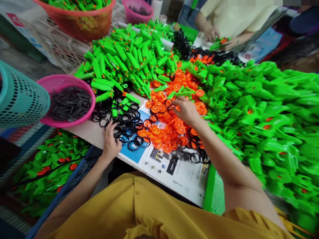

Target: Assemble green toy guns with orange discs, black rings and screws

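Note:
My left hand (111, 141) is at the near left of the tabletop, beside the black rings (134, 144). Its thumb and fingers are apart, and I see nothing held between them. Over the orange plastic discs (178, 126) reaches my right hand (185, 111), palm down with its fingers curled together at the far part of the heap. What those fingertips hold, if anything, is hidden. Some discs have black rings around them or lying against them. Behind both hands spreads a pile of long green plastic pieces (119, 63) with orange ends.
Green molded shells (264, 109) are heaped high on the right. At left stand a pink basin (92, 103) of dark small parts and a teal basket (25, 96). An orange basket (99, 23) sits behind. Across the table, another person's hands (211, 34) handle green and orange parts.

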A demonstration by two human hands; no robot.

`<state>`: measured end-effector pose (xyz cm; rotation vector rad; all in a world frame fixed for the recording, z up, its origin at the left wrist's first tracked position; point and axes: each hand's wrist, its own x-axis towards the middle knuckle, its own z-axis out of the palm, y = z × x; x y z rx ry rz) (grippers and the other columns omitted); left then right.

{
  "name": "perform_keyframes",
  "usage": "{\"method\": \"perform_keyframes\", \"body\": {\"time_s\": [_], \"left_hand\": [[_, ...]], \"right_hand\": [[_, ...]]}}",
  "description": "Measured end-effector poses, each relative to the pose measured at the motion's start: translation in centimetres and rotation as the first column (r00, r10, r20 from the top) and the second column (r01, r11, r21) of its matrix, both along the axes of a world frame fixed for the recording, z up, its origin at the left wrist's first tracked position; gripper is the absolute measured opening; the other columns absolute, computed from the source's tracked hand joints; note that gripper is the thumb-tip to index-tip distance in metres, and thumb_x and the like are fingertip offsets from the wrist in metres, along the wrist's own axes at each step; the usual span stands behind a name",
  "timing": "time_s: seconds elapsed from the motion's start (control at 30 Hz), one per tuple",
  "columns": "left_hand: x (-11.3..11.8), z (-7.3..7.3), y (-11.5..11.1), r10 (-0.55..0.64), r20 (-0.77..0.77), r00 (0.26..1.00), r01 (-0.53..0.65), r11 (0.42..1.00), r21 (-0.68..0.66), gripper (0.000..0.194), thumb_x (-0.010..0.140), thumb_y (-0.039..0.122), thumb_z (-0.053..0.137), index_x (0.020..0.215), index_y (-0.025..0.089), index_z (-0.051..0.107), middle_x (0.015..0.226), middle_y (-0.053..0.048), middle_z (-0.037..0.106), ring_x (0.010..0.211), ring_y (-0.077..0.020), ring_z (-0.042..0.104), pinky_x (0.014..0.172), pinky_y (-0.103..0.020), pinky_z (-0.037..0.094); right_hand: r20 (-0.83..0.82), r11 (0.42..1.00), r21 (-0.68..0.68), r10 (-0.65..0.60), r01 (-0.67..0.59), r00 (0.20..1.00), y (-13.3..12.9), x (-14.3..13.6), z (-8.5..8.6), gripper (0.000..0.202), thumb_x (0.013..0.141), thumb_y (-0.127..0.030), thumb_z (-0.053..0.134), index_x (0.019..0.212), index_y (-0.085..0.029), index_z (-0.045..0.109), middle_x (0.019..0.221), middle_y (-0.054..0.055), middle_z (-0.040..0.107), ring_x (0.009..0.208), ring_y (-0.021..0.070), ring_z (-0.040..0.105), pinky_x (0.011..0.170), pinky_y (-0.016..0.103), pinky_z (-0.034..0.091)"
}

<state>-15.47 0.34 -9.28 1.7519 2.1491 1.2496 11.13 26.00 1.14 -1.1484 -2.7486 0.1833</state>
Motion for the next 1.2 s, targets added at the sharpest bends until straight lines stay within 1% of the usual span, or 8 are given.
{"method": "perform_keyframes", "body": {"time_s": [0.1,0.23,0.37,0.53,0.73,0.87,1.0,1.2], "left_hand": [[-0.2,-0.1,0.0,-0.009,-0.008,1.0,0.009,1.0,-0.002,0.074,0.07,0.008,0.049,0.143,0.011,0.038,0.153,-0.024,0.037,0.147,-0.0342,0.033,0.121,-0.057,0.022],[-0.4,-0.4,0.0,-0.02,-0.019,1.0,0.02,1.0,0.018,0.074,0.07,0.009,0.05,0.143,0.01,0.037,0.152,-0.025,0.037,0.146,-0.0341,0.033,0.121,-0.057,0.023],[-0.5,-0.4,-0.1,-0.014,-0.012,1.0,0.015,0.999,0.029,0.074,0.07,0.009,0.05,0.143,0.011,0.037,0.152,-0.023,0.037,0.146,-0.0327,0.034,0.121,-0.055,0.023],[-0.3,0.0,-0.1,-0.012,0.005,1.0,0.012,1.0,0.008,0.073,0.07,0.01,0.05,0.142,0.013,0.037,0.152,-0.023,0.037,0.146,-0.0325,0.033,0.121,-0.055,0.022],[-0.3,0.2,-0.1,0.0,0.029,1.0,0.0,1.0,-0.016,0.071,0.071,0.012,0.051,0.141,0.013,0.038,0.152,-0.023,0.037,0.146,-0.0334,0.032,0.122,-0.055,0.021],[-0.2,0.3,0.0,0.005,0.021,1.0,-0.005,1.0,-0.015,0.071,0.071,0.012,0.05,0.141,0.012,0.038,0.151,-0.023,0.038,0.146,-0.0331,0.033,0.122,-0.055,0.022],[-0.3,0.3,-0.1,0.007,0.014,1.0,-0.007,1.0,0.002,0.071,0.071,0.011,0.051,0.141,0.011,0.038,0.152,-0.024,0.037,0.146,-0.0325,0.032,0.122,-0.054,0.022],[-0.5,0.2,-0.4,-0.004,0.012,1.0,0.004,0.999,0.048,0.066,0.07,0.007,0.049,0.135,0.012,0.041,0.152,-0.024,0.037,0.146,-0.0313,0.035,0.123,-0.052,0.023]], "right_hand": [[0.122,0.983,-0.071,0.179,-0.171,0.976,-1.4,-2.1,-1.1,0.028,0.085,-0.023,0.06,0.11,-0.02,0.073,0.106,0.013,0.068,0.098,0.0266,0.061,0.079,0.034,0.042],[0.118,0.989,-0.091,0.13,-0.12,0.984,-1.1,-3.3,-1.9,0.021,0.087,-0.024,0.06,0.1,-0.016,0.074,0.103,0.015,0.068,0.098,0.0262,0.06,0.079,0.033,0.041],[0.009,0.971,-0.217,0.101,-0.097,0.995,-0.6,-1.2,0.4,0.022,0.086,-0.029,0.061,0.099,-0.015,0.072,0.098,0.01,0.071,0.087,0.0205,0.063,0.077,0.03,0.044],[0.315,0.956,-0.275,-0.016,0.107,0.949,-2.3,2.9,2.7,0.015,0.08,-0.025,0.064,0.092,-0.02,0.072,0.083,0.006,0.073,0.076,0.0195,0.063,0.066,0.028,0.041],[0.238,0.961,-0.221,-0.114,0.168,0.965,-3.6,1.2,-0.5,0.022,0.08,-0.018,0.059,0.1,-0.016,0.069,0.098,0.012,0.074,0.089,0.024,0.066,0.072,0.028,0.044],[-0.005,0.969,-0.237,-0.074,0.071,0.997,-3.0,-1.4,-1.7,0.021,0.08,-0.016,0.056,0.097,-0.014,0.067,0.104,0.014,0.07,0.093,0.0242,0.064,0.08,0.03,0.045],[-0.205,0.965,-0.246,0.037,-0.088,0.978,-3.8,-1.5,-1.0,0.015,0.084,-0.02,0.055,0.095,-0.016,0.064,0.1,0.011,0.068,0.089,0.0205,0.062,0.083,0.03,0.045],[-0.164,0.861,-0.378,0.299,-0.34,0.94,-7.6,-0.8,-1.6,0.011,0.087,-0.025,0.057,0.092,-0.018,0.064,0.109,0.009,0.065,0.089,0.0182,0.06,0.077,0.029,0.044]]}}
